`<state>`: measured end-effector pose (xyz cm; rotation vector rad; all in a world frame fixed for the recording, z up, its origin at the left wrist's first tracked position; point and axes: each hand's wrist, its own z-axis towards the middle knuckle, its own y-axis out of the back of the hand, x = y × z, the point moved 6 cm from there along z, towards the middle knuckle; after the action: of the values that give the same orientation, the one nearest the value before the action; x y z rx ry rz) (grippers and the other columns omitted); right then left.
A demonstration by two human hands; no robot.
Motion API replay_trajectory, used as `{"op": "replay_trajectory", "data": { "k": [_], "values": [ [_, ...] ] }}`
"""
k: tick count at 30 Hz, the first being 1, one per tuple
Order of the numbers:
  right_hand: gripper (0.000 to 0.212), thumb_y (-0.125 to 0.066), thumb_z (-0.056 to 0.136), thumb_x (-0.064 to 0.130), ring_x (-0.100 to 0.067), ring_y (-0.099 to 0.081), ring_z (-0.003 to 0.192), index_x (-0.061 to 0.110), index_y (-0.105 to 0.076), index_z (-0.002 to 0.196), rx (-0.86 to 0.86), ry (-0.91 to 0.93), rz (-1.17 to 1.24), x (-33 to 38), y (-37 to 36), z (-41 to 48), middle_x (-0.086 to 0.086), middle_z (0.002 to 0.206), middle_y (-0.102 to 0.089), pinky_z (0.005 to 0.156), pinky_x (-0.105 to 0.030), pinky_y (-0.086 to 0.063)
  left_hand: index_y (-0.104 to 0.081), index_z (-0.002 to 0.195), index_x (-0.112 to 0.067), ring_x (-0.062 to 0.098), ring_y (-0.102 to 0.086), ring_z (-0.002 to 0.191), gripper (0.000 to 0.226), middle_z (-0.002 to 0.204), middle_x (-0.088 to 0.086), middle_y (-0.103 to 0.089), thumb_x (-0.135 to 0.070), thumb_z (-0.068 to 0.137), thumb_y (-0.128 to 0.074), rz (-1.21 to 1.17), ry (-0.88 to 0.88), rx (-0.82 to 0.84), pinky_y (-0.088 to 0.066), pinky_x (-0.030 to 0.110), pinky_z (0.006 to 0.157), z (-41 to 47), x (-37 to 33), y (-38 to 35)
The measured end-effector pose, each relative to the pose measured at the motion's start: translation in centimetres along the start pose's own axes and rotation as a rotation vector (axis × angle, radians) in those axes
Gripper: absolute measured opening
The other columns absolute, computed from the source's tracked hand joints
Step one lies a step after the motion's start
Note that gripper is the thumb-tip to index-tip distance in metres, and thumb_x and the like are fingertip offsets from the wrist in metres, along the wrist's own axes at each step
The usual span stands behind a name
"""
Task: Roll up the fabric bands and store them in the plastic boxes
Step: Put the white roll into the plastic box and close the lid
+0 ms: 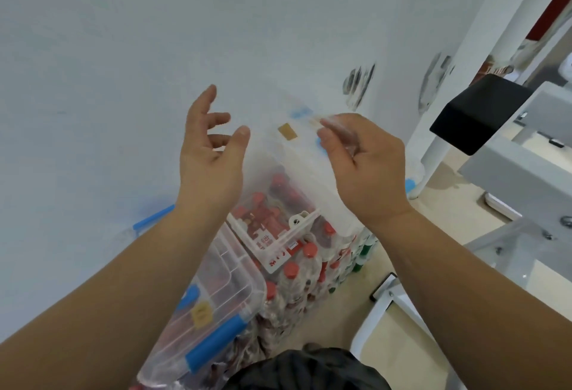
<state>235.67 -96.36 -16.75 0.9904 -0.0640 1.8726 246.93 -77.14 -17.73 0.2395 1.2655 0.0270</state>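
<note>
A clear plastic box (288, 157) is held raised at 12 o'clock, its rim pinched by the right hand (365, 166), probably for carrying. At its 9 o'clock side the left hand (210, 151) is poised, fingers apart, gripping nothing. Fabric bands cannot be made out.

**Two clear plastic boxes**

One clear box (288, 154), blurred, is tilted in mid-air, with a yellow sticker (286, 132) and a blue clip (298, 112) near its top. A second box (229, 290) sits lower left, with a blue latch (216, 340). Its dark reddish contents are hard to make out.
</note>
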Motion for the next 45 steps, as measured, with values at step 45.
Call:
{"op": "replay_trajectory", "data": {
  "k": [45],
  "values": [
    [0.028, -0.067, 0.097, 0.024, -0.038, -0.070, 0.077, -0.001, -0.058, 0.106, -0.018, -1.405, 0.508, -8.9, -8.7, -13.9, -0.023, 0.090, -0.066, 0.042, -0.022, -0.050, -0.006, 0.151, -0.054, 0.040, -0.001, 0.154, 0.096, 0.169, 0.008, 0.000, -0.099, 0.067, -0.018, 1.311, -0.075, 0.861, -0.003, 0.065, 0.120, -3.1, 12.5, -3.3]
  ]
}}
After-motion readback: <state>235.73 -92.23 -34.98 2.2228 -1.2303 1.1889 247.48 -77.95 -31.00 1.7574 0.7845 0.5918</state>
